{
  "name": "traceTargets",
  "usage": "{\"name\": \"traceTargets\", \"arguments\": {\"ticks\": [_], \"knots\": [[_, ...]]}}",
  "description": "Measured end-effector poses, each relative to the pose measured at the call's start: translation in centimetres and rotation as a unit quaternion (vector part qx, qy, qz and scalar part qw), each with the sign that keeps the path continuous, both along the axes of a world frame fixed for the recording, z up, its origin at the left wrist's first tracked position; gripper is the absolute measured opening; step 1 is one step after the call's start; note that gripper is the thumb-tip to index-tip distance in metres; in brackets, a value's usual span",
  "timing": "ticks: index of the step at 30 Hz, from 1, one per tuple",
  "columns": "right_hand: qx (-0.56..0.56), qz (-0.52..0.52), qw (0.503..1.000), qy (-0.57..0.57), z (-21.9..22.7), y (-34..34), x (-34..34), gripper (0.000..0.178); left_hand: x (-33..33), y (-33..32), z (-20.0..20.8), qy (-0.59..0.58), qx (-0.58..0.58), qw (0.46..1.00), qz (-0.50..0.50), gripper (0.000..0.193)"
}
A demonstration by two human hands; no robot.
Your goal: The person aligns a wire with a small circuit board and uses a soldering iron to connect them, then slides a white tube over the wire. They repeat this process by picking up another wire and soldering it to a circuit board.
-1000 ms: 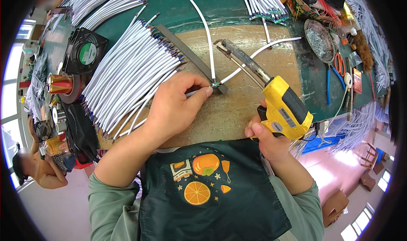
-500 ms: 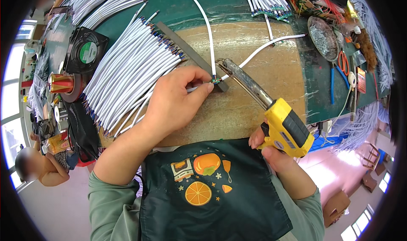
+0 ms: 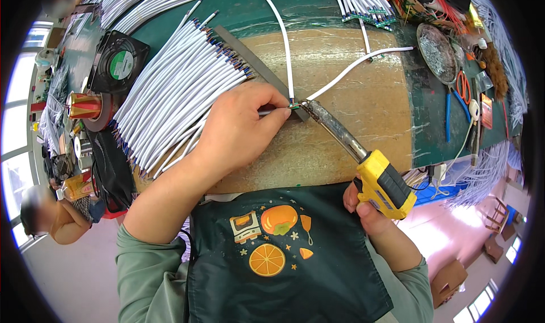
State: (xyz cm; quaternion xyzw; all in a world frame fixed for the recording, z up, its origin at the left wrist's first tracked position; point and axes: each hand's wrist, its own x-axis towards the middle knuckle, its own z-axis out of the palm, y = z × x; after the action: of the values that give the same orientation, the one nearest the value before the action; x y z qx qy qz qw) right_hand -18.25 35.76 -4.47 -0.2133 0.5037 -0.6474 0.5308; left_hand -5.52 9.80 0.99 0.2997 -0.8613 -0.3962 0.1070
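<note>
The small green circuit board (image 3: 294,105) sits just beyond the thumb and forefinger of the left hand (image 3: 244,127), over the lower end of a dark metal bar (image 3: 255,67). It looks to run roughly left to right, though it is too small to be sure. The left hand is pinched tight, with a short white cable (image 3: 264,113) between its fingers, and it is by far the nearer one. From the right hand (image 3: 370,209) the board lies up and to the left, along the slant of the shaft of the yellow soldering gun (image 3: 386,188). The right hand is curled round the gun's grip, and the hot tip is right at the board's right end; whether they touch cannot be told. One white cable (image 3: 287,44) runs up from the board, and another (image 3: 349,71) curves off to the right. Half a second ago the tip was above the board; now it is lower, and the gun's body has dropped too, while the left hand keeps its pinch. Farther out, a pile of white cables (image 3: 176,96) lies to the left on the tabletop (image 3: 238,7), with a black fan (image 3: 120,64) past it, and a metal dish (image 3: 437,50) stands to the right
</note>
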Motion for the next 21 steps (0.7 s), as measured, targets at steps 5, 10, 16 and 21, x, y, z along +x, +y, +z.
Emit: {"name": "traceTargets", "arguments": {"ticks": [5,10,16,21], "knots": [[-0.01,0.01,1.0,0.014,-0.95,0.34,0.27,0.025,-0.3,-0.06,-0.08,-0.011,0.05,0.998,0.031,0.01],[0.032,-0.013,0.999,0.025,-1.01,0.34,0.6,0.058,-0.39,-0.06,-0.4,-0.005,0.078,0.996,0.05,0.009],[0.03,-0.014,0.999,0.005,-1.05,0.14,0.59,0.054,-0.52,0.01,-0.46,-0.001,0.117,0.991,0.071,0.008],[0.027,-0.014,1.0,-0.008,-1.07,0.05,0.63,0.051,-0.49,0.02,-0.52,-0.003,0.126,0.989,0.078,0.008]]}}
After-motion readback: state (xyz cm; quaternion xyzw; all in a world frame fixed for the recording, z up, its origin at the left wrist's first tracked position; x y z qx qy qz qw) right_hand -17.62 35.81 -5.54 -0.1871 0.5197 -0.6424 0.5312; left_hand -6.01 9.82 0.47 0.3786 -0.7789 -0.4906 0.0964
